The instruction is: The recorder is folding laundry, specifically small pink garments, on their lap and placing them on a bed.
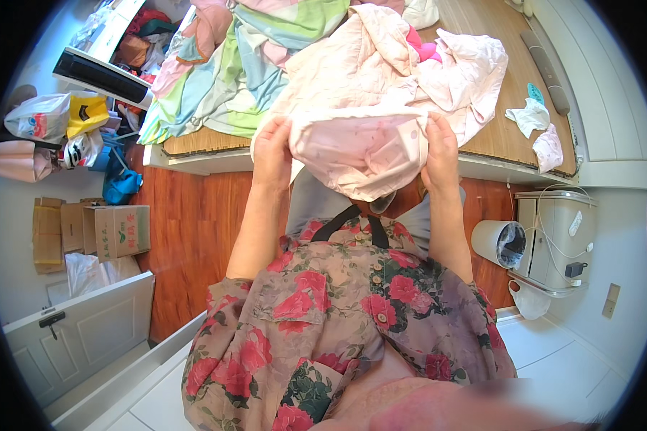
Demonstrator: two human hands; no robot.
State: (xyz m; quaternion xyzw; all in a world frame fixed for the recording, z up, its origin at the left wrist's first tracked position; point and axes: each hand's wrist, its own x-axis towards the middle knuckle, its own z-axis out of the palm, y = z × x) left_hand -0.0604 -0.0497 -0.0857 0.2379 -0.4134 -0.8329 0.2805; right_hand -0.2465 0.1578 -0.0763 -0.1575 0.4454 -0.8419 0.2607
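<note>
Between my two hands a pale pink fabric piece (356,156) with a thick light edge is stretched, its opening facing me. It may be a garment or a cover; the picture does not settle which. My left hand (273,151) grips its left side, and my right hand (441,148) grips the right side. A cream quilted cloth (339,70) lies just beyond on the bed, with a pale pink crumpled cloth (466,75) to its right. A bright pink cloth (423,46) shows between these two.
A blue, green and pink blanket (253,86) spreads over the bed's left side. Small cloths (547,148) lie on the bed mat at right. A waste bin (488,242) and a cabinet (555,237) with cables stand right; cardboard boxes (118,229) and a white door (97,334) are left.
</note>
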